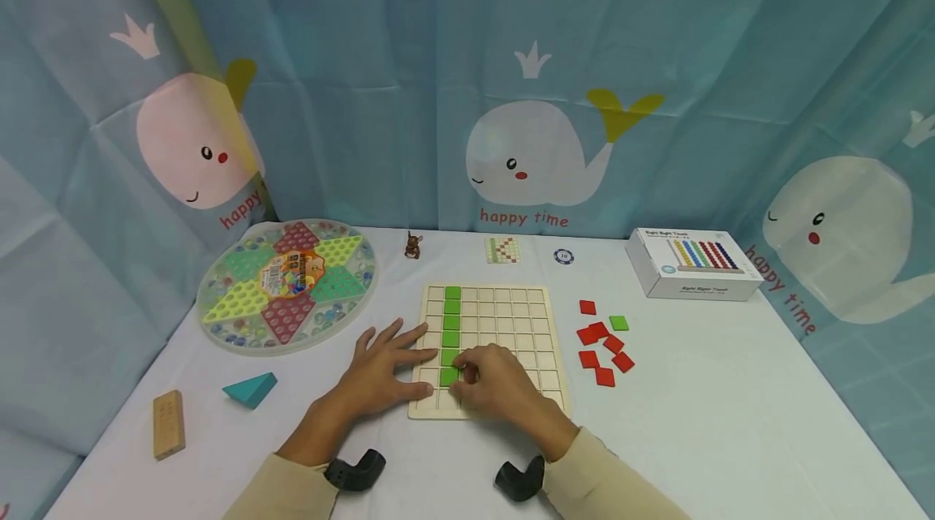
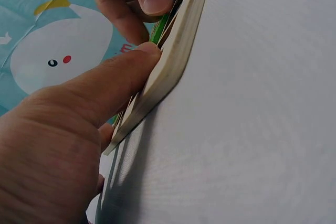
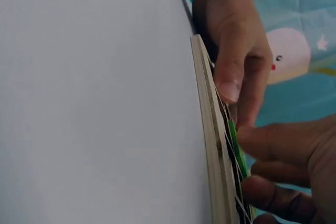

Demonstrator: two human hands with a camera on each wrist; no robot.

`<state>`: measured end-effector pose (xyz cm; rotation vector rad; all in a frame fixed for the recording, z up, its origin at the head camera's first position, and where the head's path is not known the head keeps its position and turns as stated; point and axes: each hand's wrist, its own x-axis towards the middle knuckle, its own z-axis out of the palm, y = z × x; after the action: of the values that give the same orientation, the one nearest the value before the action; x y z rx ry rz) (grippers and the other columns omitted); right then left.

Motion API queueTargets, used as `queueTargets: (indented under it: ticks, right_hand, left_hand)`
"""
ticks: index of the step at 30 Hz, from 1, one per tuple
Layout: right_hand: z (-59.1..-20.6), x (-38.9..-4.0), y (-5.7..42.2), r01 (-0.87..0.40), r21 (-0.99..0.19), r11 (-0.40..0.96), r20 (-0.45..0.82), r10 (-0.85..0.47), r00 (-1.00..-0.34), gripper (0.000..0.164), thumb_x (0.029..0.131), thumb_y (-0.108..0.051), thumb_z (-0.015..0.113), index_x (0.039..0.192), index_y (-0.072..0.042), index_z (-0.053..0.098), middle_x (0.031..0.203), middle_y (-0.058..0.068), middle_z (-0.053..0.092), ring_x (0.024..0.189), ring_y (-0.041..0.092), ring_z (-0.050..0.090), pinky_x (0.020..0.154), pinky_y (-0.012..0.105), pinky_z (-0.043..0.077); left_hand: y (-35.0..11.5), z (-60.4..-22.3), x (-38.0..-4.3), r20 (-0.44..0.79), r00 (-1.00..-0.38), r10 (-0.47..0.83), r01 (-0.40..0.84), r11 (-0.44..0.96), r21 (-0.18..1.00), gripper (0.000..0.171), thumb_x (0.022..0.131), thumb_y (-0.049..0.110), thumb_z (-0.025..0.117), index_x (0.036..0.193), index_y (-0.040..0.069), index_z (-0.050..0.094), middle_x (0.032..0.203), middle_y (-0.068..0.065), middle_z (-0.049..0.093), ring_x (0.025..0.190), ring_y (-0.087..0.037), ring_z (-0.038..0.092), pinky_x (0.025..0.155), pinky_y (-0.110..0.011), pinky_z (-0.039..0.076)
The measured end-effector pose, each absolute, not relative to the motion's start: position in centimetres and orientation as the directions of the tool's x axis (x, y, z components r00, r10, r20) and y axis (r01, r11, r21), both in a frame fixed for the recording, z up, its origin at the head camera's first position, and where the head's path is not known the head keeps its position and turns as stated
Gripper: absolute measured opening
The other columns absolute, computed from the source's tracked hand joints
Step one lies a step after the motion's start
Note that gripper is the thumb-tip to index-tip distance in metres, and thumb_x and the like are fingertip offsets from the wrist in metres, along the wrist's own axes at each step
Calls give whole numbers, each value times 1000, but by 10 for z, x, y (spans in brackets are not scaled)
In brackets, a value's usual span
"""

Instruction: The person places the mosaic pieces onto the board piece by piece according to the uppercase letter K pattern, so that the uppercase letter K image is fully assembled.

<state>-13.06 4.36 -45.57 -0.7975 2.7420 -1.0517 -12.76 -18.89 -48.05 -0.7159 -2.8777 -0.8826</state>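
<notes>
A wooden grid board point(image 1: 504, 317) lies on the table with a column of square green tiles point(image 1: 450, 339) near its left side. My left hand point(image 1: 376, 370) rests on the board's left edge, fingers spread and thumb near the bottom left corner. Thumb and forefinger of my right hand point(image 1: 497, 386) are bent at the lowest green tile point(image 1: 449, 377), pinching at its edges. In the right wrist view, a green tile point(image 3: 237, 148) shows beside the right thumb, low on the board. The left wrist view shows the left thumb point(image 2: 126, 74) on the board's rim.
Several loose red tiles point(image 1: 605, 376) and one green tile point(image 1: 618, 323) lie right of the board. Behind stand a small figurine point(image 1: 412, 245), a pattern card point(image 1: 502, 250), a chip point(image 1: 563, 256) and a white box point(image 1: 694, 264). Leftward are a round game board point(image 1: 351, 281), a teal wedge point(image 1: 251, 390) and a wooden block point(image 1: 169, 424).
</notes>
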Motion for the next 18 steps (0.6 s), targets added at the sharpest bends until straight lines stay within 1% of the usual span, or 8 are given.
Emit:
queueTargets:
  ticks: [4,7,11,14,15,18]
  right_hand:
    - [-447,-131,55,-444,-658,609,124,-494,-860,31,80,-16,77,110,-7,71,71,-14,54,71,11,50,62,25,44]
    - [-432,-132,69,-455,-673,583,189,-459,-868,36,81,-17,78,115,-8,70,76,-12,56,76,16,53,65,29,47]
    - [-410,-131,92,-496,-673,548,294,-417,-860,40,80,-17,80,118,-12,69,84,-6,61,83,22,55,69,35,49]
    - [-396,-129,112,-556,-655,512,383,-409,-828,42,79,-15,81,119,-13,69,87,-1,63,84,21,55,69,37,48]
    - [-392,-129,118,-581,-647,494,415,-411,-812,42,79,-14,81,119,-12,68,88,-1,63,84,20,55,69,37,48]
    - [-382,-129,140,-650,-610,453,499,-418,-759,43,77,-8,81,119,-11,68,90,-3,61,83,15,54,69,31,47]
  left_hand:
    - [-188,-481,-128,183,-890,418,448,725,523,55,77,52,75,122,22,70,148,-2,43,139,-39,24,105,-64,6]
    - [-187,-482,-128,180,-891,417,445,722,529,55,77,52,74,122,22,70,148,-2,43,140,-39,23,105,-64,5]
    - [-188,-482,-127,177,-895,409,437,730,525,55,76,52,75,122,22,70,147,-2,44,139,-39,24,105,-64,5]
    - [-189,-483,-127,174,-896,409,436,731,525,56,75,51,76,122,22,70,147,-2,43,140,-38,24,105,-63,5]
    - [-189,-483,-127,174,-895,410,436,729,528,56,75,51,76,123,22,70,148,-2,43,140,-38,23,105,-63,5]
    - [-189,-483,-128,174,-895,412,437,724,534,56,75,51,76,123,22,70,148,-2,43,140,-37,23,106,-62,4]
